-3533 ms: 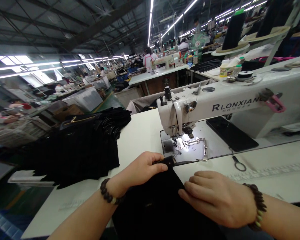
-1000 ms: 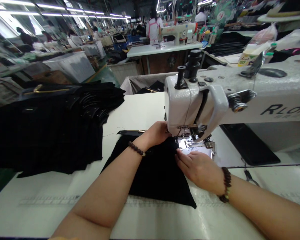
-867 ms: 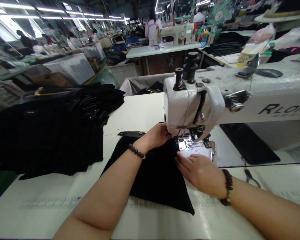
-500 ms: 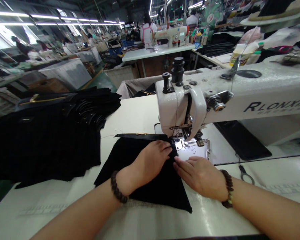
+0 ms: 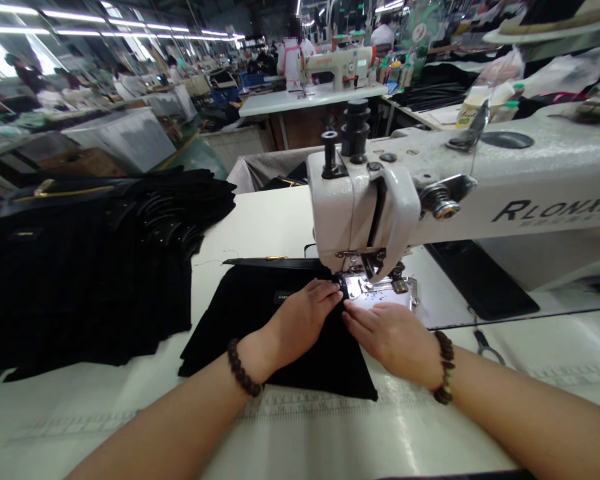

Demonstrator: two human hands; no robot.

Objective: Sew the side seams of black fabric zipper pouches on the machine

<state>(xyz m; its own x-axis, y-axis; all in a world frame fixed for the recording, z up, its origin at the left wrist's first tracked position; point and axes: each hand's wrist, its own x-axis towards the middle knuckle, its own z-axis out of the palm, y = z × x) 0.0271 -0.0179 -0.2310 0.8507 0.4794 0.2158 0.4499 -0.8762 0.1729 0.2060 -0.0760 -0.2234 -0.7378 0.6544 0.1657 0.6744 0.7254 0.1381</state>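
Black fabric piece (image 5: 330,360): lies flat at the centre of the frame, its right edge at the lit metal plate (image 5: 380,300) under the machine head.
Label (image 5: 282,297): small, dark, pale lettering too small to read, on the fabric just above the left hand.
Zipper strip (image 5: 250,263): along the fabric's upper edge, with gold-coloured metal.
Left hand (image 5: 300,323): released, laid over the fabric, fingers stretched toward the needle area; beaded bracelet at the wrist.
Right hand (image 5: 393,340): fingertips touch the fabric's right edge, near the left hand's; whether they pinch it I cannot tell. A beaded bracelet here too.
Sewing machine (image 5: 500,183): white, from the centre to the right edge, lettered "RLONXIA" before the frame cuts it.
Snips (image 5: 486,345): dark, ring-handled, right of the right hand.
Surface (image 5: 405,433): pale, ruler markings across the lower part.
Stack of black pieces (image 5: 95,280): left side, well apart from the hands, a gold zipper (image 5: 65,192) on top.
Background: upper centre, a person in pink straps (image 5: 294,60) behind another sewing machine (image 5: 337,70); upper right, a green fan (image 5: 421,32).
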